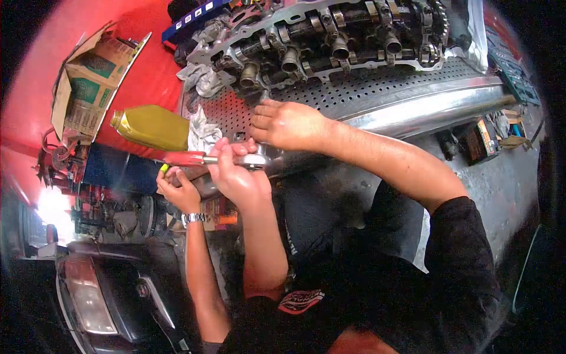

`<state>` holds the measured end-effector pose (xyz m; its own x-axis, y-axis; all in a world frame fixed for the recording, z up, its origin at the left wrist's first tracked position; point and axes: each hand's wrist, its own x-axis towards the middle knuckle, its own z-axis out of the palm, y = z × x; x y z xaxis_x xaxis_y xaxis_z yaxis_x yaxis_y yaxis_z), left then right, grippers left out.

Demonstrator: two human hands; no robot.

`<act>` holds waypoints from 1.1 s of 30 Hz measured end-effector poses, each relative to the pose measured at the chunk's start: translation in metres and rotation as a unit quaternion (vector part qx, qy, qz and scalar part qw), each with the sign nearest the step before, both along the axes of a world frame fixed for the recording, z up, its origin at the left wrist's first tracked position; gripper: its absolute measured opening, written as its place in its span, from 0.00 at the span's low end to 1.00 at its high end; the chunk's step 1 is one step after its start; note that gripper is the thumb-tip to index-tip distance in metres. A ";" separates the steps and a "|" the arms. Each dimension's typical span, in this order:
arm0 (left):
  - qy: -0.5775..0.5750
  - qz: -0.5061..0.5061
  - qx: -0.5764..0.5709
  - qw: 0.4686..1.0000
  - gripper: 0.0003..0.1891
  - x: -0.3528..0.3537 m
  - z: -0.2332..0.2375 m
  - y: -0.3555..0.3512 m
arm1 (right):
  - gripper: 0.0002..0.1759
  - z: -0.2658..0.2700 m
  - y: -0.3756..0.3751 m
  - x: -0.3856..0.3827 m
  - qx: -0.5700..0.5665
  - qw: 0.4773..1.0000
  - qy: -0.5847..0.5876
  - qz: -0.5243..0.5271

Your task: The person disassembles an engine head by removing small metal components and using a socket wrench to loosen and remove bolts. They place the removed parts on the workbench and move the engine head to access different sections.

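Observation:
My left hand [236, 177] is turned palm up, its fingers closed around the shaft of a ratchet wrench [254, 160] near its round metal head. The wrench's red handle [183, 158] points left. Beside that handle is another person's hand [180, 192] with a metal watch, thumb and finger by a small yellow piece [164, 168]. My right hand [289, 125] is curled over the edge of a perforated metal bench [354, 97]; whatever its fingers hold is hidden. Just beyond lies a cylinder head [330, 44] with its camshaft and round metal tubes showing.
A gold oil bottle [153, 127] lies beside a white rag [204, 130]. An open cardboard box [94, 88] stands at the left. A teal tool case [512, 65] sits at the right. A dark car's front with its headlamp [88, 295] is at lower left.

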<state>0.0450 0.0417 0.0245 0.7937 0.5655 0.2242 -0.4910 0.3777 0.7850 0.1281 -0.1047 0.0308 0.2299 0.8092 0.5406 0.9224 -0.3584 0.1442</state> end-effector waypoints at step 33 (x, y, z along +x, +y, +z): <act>-0.132 0.092 0.670 0.725 0.18 0.004 0.014 0.001 | 0.18 0.003 0.001 0.037 -0.066 0.997 -0.039 0.023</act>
